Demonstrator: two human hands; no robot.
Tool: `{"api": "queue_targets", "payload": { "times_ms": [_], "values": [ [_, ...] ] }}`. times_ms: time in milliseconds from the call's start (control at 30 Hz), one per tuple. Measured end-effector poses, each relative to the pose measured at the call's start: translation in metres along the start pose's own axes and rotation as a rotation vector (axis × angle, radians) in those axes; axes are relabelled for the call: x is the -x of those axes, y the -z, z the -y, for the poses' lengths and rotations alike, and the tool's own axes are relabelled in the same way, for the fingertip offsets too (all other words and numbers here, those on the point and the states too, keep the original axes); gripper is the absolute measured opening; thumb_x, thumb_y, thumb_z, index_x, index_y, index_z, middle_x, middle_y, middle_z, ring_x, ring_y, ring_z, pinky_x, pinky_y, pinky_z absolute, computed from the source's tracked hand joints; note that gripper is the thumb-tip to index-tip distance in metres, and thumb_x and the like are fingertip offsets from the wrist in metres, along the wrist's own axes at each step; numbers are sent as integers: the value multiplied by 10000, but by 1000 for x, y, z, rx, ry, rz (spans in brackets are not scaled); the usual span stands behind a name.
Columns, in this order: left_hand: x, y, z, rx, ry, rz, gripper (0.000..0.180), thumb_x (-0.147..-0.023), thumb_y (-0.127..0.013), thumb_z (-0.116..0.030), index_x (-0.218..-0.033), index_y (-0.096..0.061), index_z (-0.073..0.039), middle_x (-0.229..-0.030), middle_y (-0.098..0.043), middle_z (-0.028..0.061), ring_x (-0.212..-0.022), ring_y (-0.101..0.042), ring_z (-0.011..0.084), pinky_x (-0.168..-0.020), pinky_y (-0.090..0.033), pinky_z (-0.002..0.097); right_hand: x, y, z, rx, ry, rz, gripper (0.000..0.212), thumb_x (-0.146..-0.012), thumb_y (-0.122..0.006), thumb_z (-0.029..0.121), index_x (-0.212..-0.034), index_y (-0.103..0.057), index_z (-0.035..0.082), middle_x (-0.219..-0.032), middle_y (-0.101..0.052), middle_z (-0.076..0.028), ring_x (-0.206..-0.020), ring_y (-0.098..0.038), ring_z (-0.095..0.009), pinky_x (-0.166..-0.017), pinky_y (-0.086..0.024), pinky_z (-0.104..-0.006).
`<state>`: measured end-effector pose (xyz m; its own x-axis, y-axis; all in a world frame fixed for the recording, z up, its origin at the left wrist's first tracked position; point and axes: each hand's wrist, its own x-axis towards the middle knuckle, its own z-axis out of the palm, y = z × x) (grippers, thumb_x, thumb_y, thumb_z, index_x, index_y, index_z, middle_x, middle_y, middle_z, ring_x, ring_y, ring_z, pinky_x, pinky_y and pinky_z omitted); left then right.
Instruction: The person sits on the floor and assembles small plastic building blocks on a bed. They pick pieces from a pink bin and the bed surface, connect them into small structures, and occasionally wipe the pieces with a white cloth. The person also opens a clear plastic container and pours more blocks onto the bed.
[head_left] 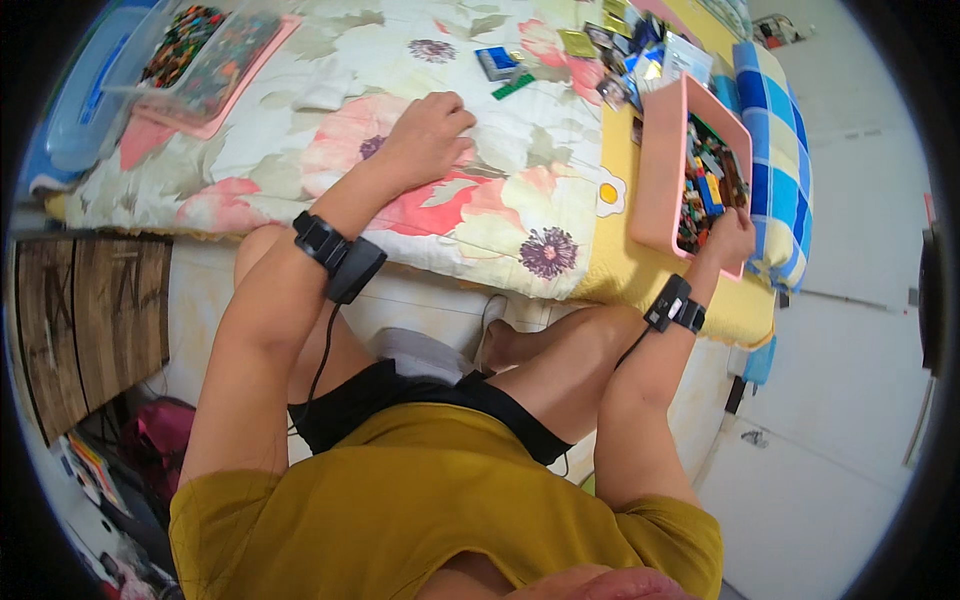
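Note:
My left hand [430, 140] rests on the flowered bedspread [330, 60], its fingers curled inward. The palm faces away, so anything inside it is hidden. Just beyond it lie a green flat toy-brick plate [513, 86] and a small blue and grey packet [495, 64]. Over on the right, my right hand [730, 240] is at the near end of a pink plastic bin [662, 165]. Its fingers are bent together over the mixed toy bricks [708, 190] inside. What they pinch, if anything, is too small to make out.
A clear divided box [120, 75] of sorted small bricks stands on a pink tray [215, 125] at the far left. Several foil and plastic packets [640, 60] are heaped behind the bin. A blue checked pillow [775, 160] borders its right side. Wooden drawers [95, 320] stand at left.

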<state>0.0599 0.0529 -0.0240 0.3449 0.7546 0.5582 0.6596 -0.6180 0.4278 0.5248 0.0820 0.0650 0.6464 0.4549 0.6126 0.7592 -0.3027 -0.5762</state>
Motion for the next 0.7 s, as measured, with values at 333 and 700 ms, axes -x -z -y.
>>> {"api": "queue_targets", "payload": {
  "times_ms": [333, 700],
  "values": [
    [1, -1, -1, 13, 38, 4, 225, -796, -689, -113, -998, -644, -24, -1041, -584, 140, -1031, -568, 330, -897, -469, 419, 116, -14, 140, -347, 741, 435, 250, -867, -677, 78, -1116, -692, 68, -1120, -649, -154, -1064, -608, -346, -910, -493, -399],
    [1, -5, 3, -2, 53, 19, 203, -789, -706, -162, -958, -667, -55, -1019, -574, 126, -1019, -561, 317, -861, -468, 430, 181, -132, 199, -306, 732, 681, 213, -817, -706, 79, -1024, -727, 37, -986, -676, -177, -902, -656, -319, -799, -519, -411]
  ]
}}
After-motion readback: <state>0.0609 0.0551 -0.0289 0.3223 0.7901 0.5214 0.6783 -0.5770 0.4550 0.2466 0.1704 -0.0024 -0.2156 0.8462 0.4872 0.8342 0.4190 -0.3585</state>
